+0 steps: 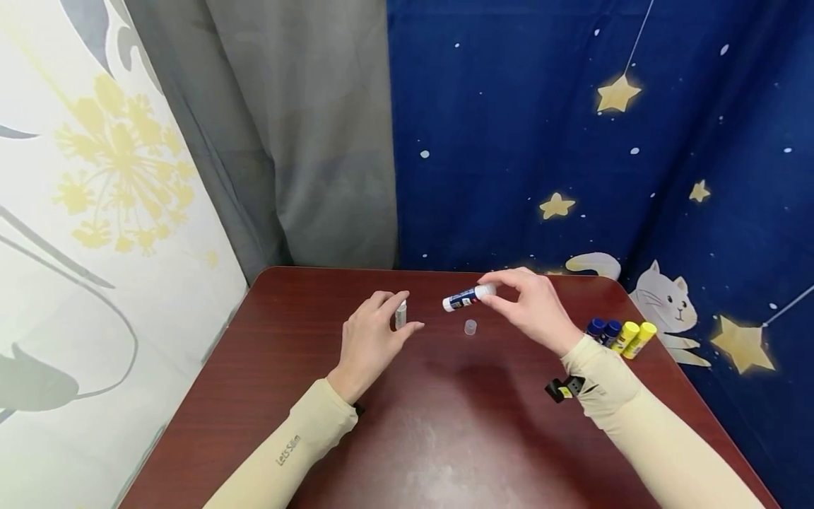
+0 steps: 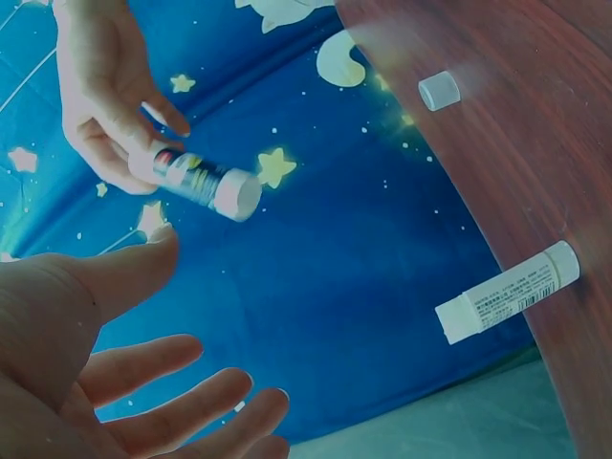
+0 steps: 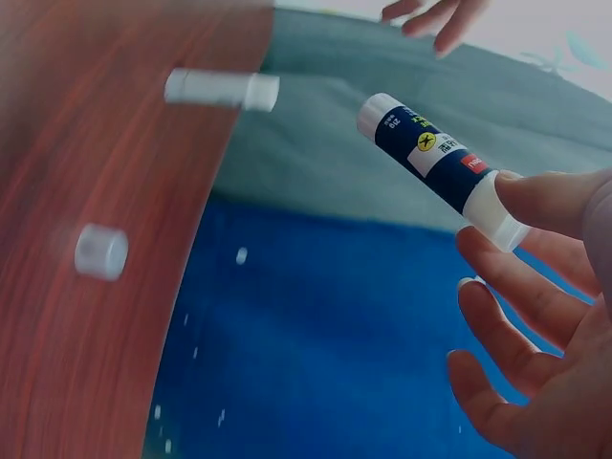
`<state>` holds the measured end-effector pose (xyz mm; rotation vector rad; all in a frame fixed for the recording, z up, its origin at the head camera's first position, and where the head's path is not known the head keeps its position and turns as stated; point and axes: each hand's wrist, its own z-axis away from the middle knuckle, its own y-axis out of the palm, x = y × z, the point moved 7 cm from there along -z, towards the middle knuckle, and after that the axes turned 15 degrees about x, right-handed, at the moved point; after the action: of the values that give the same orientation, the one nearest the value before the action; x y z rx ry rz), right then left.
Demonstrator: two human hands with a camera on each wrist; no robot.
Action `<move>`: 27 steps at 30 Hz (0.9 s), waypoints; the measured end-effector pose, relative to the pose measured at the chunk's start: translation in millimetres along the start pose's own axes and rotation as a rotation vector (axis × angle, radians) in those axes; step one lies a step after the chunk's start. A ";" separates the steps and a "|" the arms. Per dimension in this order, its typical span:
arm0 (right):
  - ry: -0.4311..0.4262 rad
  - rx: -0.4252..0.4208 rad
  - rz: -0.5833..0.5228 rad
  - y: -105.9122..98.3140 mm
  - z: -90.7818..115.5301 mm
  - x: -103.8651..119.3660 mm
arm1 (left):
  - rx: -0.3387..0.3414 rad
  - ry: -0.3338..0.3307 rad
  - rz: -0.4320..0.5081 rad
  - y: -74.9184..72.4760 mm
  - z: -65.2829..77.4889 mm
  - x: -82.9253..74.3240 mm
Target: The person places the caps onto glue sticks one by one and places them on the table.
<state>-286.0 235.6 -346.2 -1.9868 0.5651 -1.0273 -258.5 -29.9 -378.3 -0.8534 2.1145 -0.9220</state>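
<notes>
My right hand (image 1: 533, 307) pinches a glue stick (image 1: 463, 298) with a dark blue label. Thumb and fingertips grip one white end, and the stick is tilted in the air above the table. My left hand (image 1: 372, 339) is beside a white glue stick (image 2: 521, 295) that stands upright without a cap on the table. Its thumb and fingers are spread and hold nothing; the left wrist view shows them apart from the stick. A loose translucent cap (image 1: 470, 327) sits on the table below the held stick, also visible in the right wrist view.
Two blue-capped sticks (image 1: 604, 331) and two yellow glue sticks (image 1: 634, 339) stand together at the table's right edge, partly behind the right wrist. The dark red table (image 1: 407, 424) meets a grey curtain (image 1: 331, 141) and a blue star-patterned curtain (image 1: 509, 141) at the back.
</notes>
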 end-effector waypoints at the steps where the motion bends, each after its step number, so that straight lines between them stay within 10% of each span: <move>1: 0.012 0.002 0.018 -2.9 1.8 -4.9 | -0.001 0.001 0.003 0.0 -0.2 0.2; 27: 0.233 0.143 0.303 -43.5 57.6 -100.9 | 0.019 -0.002 0.015 8.0 0.4 6.1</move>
<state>-294.9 355.6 -376.4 -1.6079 0.8643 -1.0811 -264.0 -30.4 -386.7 -0.8276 2.1040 -0.9314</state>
